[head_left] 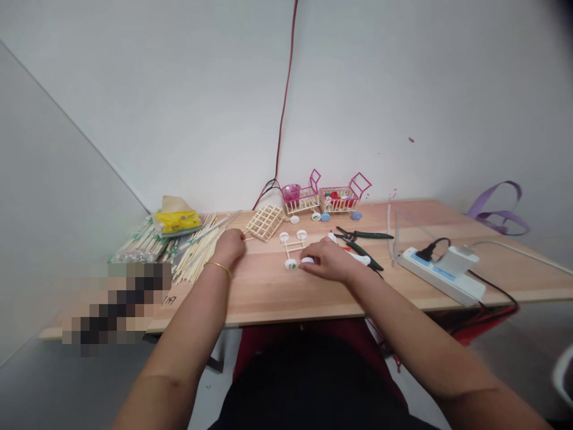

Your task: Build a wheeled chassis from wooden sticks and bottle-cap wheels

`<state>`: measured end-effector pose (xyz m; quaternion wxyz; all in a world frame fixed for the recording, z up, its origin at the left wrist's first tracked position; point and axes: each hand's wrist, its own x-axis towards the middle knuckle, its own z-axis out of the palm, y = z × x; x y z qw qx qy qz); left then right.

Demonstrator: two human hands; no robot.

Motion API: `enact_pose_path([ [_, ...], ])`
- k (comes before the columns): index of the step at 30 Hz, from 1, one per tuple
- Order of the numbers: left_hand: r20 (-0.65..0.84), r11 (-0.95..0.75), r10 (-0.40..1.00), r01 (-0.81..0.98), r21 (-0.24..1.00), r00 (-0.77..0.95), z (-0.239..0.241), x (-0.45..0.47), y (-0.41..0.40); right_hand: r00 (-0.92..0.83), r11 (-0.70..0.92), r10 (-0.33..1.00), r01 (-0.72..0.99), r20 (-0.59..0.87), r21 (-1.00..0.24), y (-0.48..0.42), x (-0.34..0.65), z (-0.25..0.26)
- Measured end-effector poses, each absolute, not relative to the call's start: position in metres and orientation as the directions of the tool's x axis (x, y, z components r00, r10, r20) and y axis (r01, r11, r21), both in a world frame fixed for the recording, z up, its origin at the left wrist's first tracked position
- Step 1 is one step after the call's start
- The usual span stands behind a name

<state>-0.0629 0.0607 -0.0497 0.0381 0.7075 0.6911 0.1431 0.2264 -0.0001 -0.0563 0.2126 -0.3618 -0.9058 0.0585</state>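
My left hand [230,247] rests on the wooden table [268,292] with fingers curled, pinching a thin wooden stick that points toward a small lattice frame of sticks [265,222]. My right hand [328,259] lies palm down with its fingertips closed on a white bottle cap [307,260]. That cap belongs to a small stick chassis [293,246] carrying several white cap wheels. A gold bangle sits on my left wrist.
Bundles of wooden sticks [179,248] and a yellow tissue pack [176,221] lie at the left. Two little stick carts with pink frames [326,199] stand by the wall. Green-handled cutters [363,240] and a white power strip [441,273] lie at the right.
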Motion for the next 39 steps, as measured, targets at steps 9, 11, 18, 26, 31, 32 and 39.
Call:
enact_pose_path([
  [9,0.185,-0.023,0.982,0.942,0.336,-0.042,-0.047,-0.066,0.060,-0.662,0.736,0.675,0.632,0.326,-0.241,0.000,0.227,-0.055],
  [11,0.200,-0.009,0.977,0.931,0.366,-0.069,-0.043,-0.064,0.057,-0.652,0.729,0.682,0.643,0.331,-0.235,-0.001,0.226,-0.055],
  [18,0.160,-0.055,0.986,0.811,0.582,-0.048,-0.030,-0.052,0.047,-0.633,0.701,0.708,0.683,0.313,-0.206,-0.003,0.225,-0.052],
  [26,-0.097,-0.036,0.955,0.432,0.901,0.282,-0.040,-0.015,0.029,-0.646,0.699,0.712,0.691,0.276,-0.184,-0.002,0.226,-0.052],
  [31,-0.089,-0.005,0.950,0.298,0.955,0.299,-0.053,-0.002,0.029,-0.650,0.710,0.696,0.685,0.305,-0.160,0.001,0.227,-0.057],
  [32,-0.081,-0.005,0.951,0.277,0.961,0.298,-0.055,-0.001,0.029,-0.649,0.711,0.695,0.685,0.309,-0.159,0.001,0.228,-0.057],
  [39,0.016,-0.100,0.958,0.285,0.953,0.285,-0.065,0.004,0.034,-0.641,0.709,0.698,0.681,0.320,-0.183,0.001,0.228,-0.055],
])
